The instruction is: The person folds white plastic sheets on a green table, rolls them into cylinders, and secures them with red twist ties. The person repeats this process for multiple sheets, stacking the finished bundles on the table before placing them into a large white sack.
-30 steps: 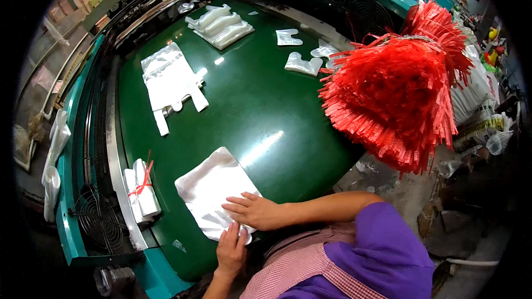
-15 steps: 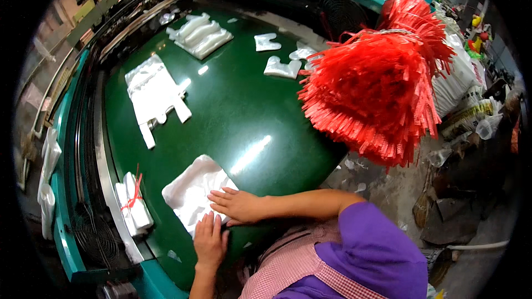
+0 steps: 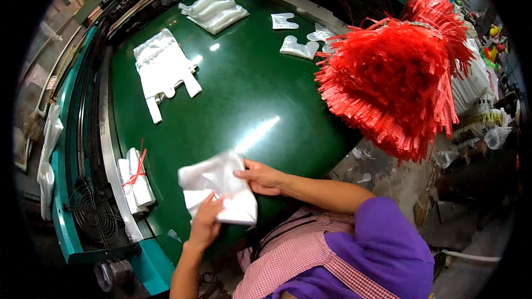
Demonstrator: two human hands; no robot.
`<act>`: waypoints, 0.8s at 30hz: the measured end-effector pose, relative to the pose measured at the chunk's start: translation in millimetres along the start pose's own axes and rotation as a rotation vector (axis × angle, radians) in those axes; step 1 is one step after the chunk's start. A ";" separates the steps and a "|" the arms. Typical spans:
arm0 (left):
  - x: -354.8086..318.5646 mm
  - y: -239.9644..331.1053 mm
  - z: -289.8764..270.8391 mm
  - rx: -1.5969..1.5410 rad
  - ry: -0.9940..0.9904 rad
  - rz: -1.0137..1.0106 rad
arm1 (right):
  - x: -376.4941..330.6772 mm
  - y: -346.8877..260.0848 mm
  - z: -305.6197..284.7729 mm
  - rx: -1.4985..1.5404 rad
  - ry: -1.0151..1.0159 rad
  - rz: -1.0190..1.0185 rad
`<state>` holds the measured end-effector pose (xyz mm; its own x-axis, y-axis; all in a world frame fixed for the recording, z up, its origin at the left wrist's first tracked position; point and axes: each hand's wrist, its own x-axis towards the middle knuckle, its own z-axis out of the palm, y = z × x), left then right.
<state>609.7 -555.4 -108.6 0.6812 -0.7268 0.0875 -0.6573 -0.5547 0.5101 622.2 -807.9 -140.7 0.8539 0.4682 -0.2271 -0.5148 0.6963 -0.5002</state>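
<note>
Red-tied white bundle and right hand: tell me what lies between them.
In the head view, starting from the bundle: a strip of green surface, then the white plastic that the right hand grips.

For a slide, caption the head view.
Right hand grips a folded white plastic bundle, left hand touching it, over a glossy green table.

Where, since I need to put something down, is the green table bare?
The green table is bare across its middle, bordered by flat bags, red strands and held white plastic. The far end is crowded with piled bags and cutouts; the near edge, by the left hand and right hand.
</note>
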 end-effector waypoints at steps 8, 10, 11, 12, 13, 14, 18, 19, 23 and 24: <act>-11.3 2.8 -9.1 0.135 -0.083 -0.020 | 0.4 7.5 -12.6 -1.680 -0.693 -0.436; 10.5 12.1 -19.6 0.365 -0.029 0.113 | 19.2 -10.0 -17.1 -2.044 -0.808 -0.743; 19.6 5.6 -20.4 0.334 0.041 0.140 | 27.3 -16.2 -20.5 -1.975 -0.801 -0.720; 37.4 14.2 -30.5 0.340 0.055 0.164 | 35.6 -21.9 -23.2 -2.098 -0.889 -0.756; 54.4 27.4 -45.9 0.347 0.072 0.181 | 38.3 -25.9 -25.1 -2.217 -0.989 -0.786; 62.6 31.4 -52.7 0.323 0.001 0.201 | 33.0 -26.1 -26.7 -2.152 -0.970 -0.763; 34.0 -2.5 -19.0 0.201 -0.240 -0.024 | 2.3 -37.1 -4.3 -1.867 -0.760 -0.335; 28.2 6.7 -12.1 0.138 -0.201 -0.067 | -7.6 -37.9 3.9 -1.766 -0.664 -0.144; 10.0 36.7 17.2 0.228 -0.090 -0.125 | -43.5 -19.8 46.2 -1.892 -0.307 -0.152; 7.1 47.4 12.1 0.271 -0.077 -0.092 | -50.8 -4.6 44.2 -2.056 -0.341 -0.322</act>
<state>579.5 -591.8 -94.2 0.7223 -0.6913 -0.0190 -0.6630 -0.7000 0.2653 577.9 -810.9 -90.0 0.7072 0.7059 0.0405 0.6198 -0.5913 -0.5160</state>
